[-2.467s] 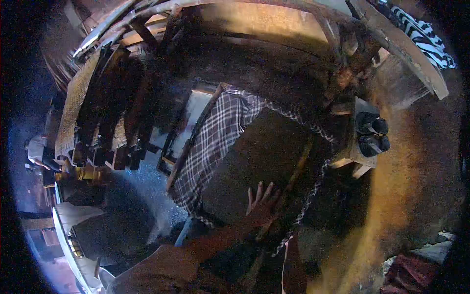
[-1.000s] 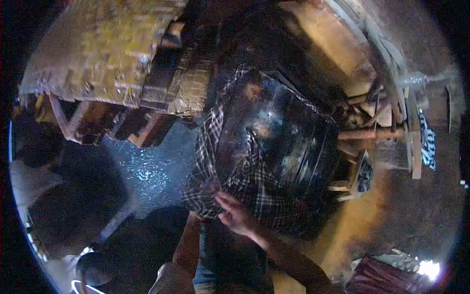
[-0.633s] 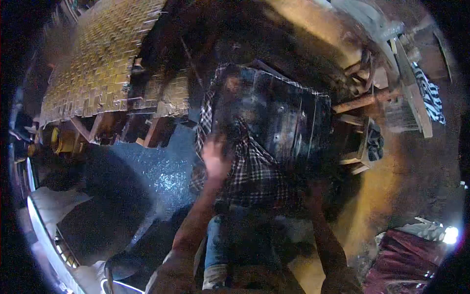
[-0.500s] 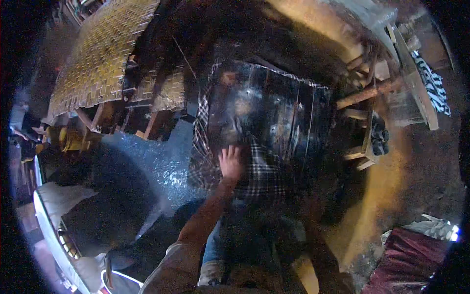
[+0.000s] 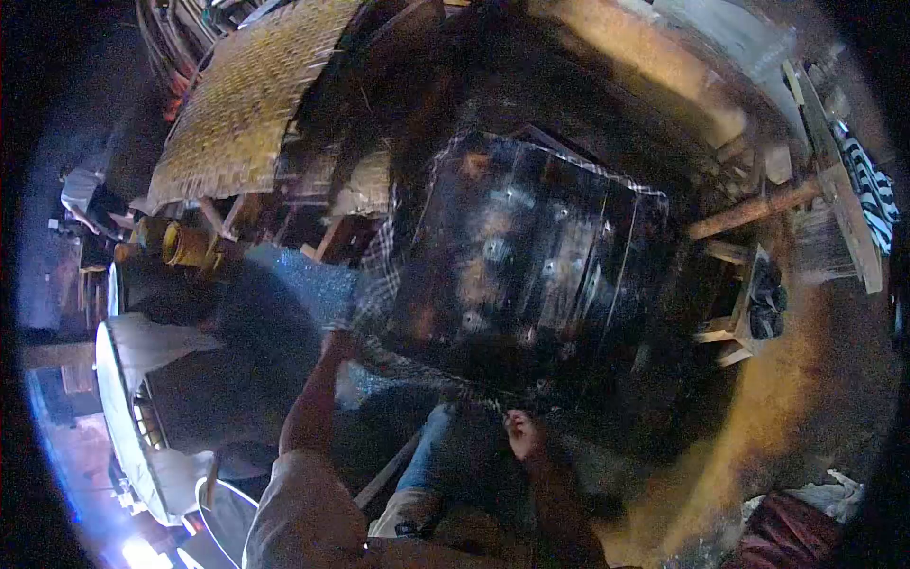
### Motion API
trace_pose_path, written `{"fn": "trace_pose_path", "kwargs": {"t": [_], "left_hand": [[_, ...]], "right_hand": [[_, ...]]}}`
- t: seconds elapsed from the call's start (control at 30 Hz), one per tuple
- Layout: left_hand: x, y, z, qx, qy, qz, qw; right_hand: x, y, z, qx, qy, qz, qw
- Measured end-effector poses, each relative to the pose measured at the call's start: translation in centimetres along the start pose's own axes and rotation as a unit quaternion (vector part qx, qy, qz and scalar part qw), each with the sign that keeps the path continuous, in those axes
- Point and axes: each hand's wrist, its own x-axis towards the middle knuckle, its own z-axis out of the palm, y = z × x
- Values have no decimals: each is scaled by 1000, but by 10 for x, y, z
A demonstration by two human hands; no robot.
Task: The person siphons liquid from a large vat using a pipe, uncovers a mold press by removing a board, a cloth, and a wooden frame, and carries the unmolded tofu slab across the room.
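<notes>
A dark wooden board surface (image 5: 540,266), stained and streaked, lies in the middle of the view. A checked cloth (image 5: 381,270) runs round its edges, bunched at the left and along the near side. My left hand (image 5: 337,339) is at the near left corner, touching the cloth; its fingers are too dark to make out. At the near edge my right hand (image 5: 521,434) is closed, with the cloth's rim between its fingertips.
Woven mats (image 5: 256,104) on wooden supports stand at the upper left. A small wooden stool (image 5: 744,294) holding dark shoes (image 5: 766,305) is at the right. A person (image 5: 83,194) is far left, and maroon fabric (image 5: 787,533) lies lower right.
The checked cloth that lay folded over the near part of the boards is now off them, down at the near edge. My left hand moved left; my right hand came to the near edge.
</notes>
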Motion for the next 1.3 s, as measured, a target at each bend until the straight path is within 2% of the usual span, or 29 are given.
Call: {"fn": "trace_pose_path", "kwargs": {"t": [0.07, 0.1, 0.13, 0.17, 0.2, 0.27, 0.3, 0.33, 0.37, 0.47, 0.53, 0.57, 0.63, 0.67, 0.73, 0.77, 0.8, 0.87, 0.9, 0.93, 0.97, 1.0, 1.03, 1.07, 1.13, 1.17, 1.2, 1.27, 1.3], "left_hand": [[45, 29, -9, 7, 58, 50, 997], [54, 61, -28, -183, 145, 53, 971], [62, 93, -47, -357, 228, 89, 902], [48, 133, -88, -520, 243, 73, 815], [80, 149, -85, -568, 194, 94, 794], [113, 192, -122, -446, 264, 174, 837], [121, 219, -150, -449, 261, 177, 836], [138, 239, -167, -440, 259, 186, 840], [156, 254, -180, -436, 258, 194, 840], [213, 287, -212, -431, 247, 205, 843], [245, 306, -232, -434, 240, 209, 842], [260, 316, -243, -435, 237, 209, 843], [284, 327, -262, -440, 225, 208, 844], [297, 332, -272, -443, 219, 205, 845], [316, 334, -287, -453, 199, 205, 845], [324, 333, -293, -459, 191, 205, 843], [329, 333, -299, -468, 180, 205, 841], [332, 332, -299, -490, 158, 209, 831], [331, 332, -297, -506, 147, 210, 824], [326, 330, -285, -528, 139, 212, 811], [321, 328, -273, -549, 129, 212, 798], [309, 318, -248, -598, 89, 207, 769], [296, 309, -227, -664, 32, 195, 721], [281, 296, -201, -734, -35, 170, 657], [242, 259, -146, -848, -212, 84, 479], [217, 235, -119, -861, -266, 41, 432], [192, 216, -101, -856, -295, 16, 425], [136, 180, -76, -756, -199, 65, 620], [110, 166, -68, -733, -185, 84, 650]], "right_hand": [[31, 10, -31, 20, -27, 74, 997], [48, 16, -52, 43, -22, 106, 993], [67, 22, -74, 81, -3, 132, 988], [93, 30, -99, 135, 22, 149, 979], [125, 34, -122, 211, 54, 154, 964], [210, 33, -170, 377, 110, 118, 912], [259, 3, -189, 465, 116, 119, 870], [291, -54, -191, 92, 138, 52, 985], [320, -107, -188, -293, 134, -21, 946], [415, -141, -203, -476, 223, -109, 843], [475, -129, -226, -544, 237, -102, 798], [513, -91, -251, -592, 285, -227, 719], [570, -40, -292, -627, 323, -346, 619], [580, -59, -293, -582, 298, -298, 696], [599, -107, -289, -408, 266, -170, 857], [608, -131, -286, -314, 260, -129, 904], [615, -150, -285, -262, 248, -133, 923], [614, -174, -284, -218, 232, -168, 933], [608, -182, -282, -254, 228, -249, 906], [577, -193, -275, -261, 226, -116, 931], [552, -183, -280, -260, 227, -116, 931], [531, -169, -290, -340, 215, 35, 915], [509, -157, -299, -425, 167, 181, 871], [477, -131, -303, -436, 156, 219, 859], [400, -87, -300, -375, 177, 228, 881], [361, -68, -295, -330, 190, 237, 894], [324, -52, -289, -282, 202, 248, 905], [266, -31, -279, -193, 224, 274, 915], [241, -18, -277, -155, 233, 285, 917]]}}
